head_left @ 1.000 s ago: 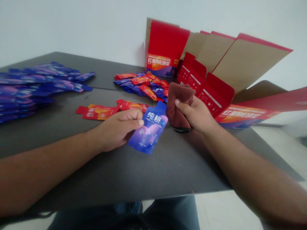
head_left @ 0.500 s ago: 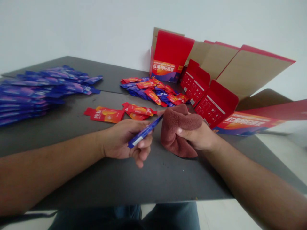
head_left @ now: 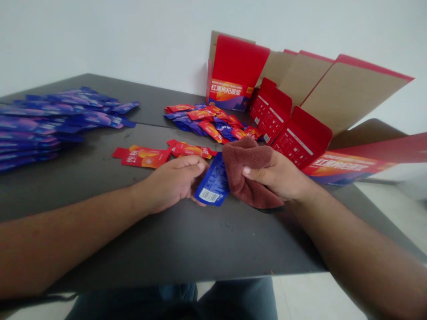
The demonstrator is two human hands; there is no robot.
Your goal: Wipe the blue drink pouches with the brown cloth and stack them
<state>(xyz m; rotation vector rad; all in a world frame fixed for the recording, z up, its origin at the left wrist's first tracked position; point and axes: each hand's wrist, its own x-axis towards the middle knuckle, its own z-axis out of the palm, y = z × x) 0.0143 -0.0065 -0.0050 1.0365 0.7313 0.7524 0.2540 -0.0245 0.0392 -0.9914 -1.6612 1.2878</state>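
Blue foil sachet, barcode face up, held above the centre of a dark grey table. Left hand grasps it, fingers curled around one end; that end is hidden, so spout and grip detail cannot be confirmed. Its free edge sits against a maroon-brown terry towel, clenched and bunched in the right hand; the bunching appears to present a padded fold to the foil. A dark object shows beneath the towel, mostly hidden, identity unclear. Beyond: two loose red sachets, a mixed red-and-blue sachet pile, and a large purple-blue sachet stack, cut off at the left edge. Behind: opened red-and-kraft cardboard cartons. Small back-panel print is illegible.
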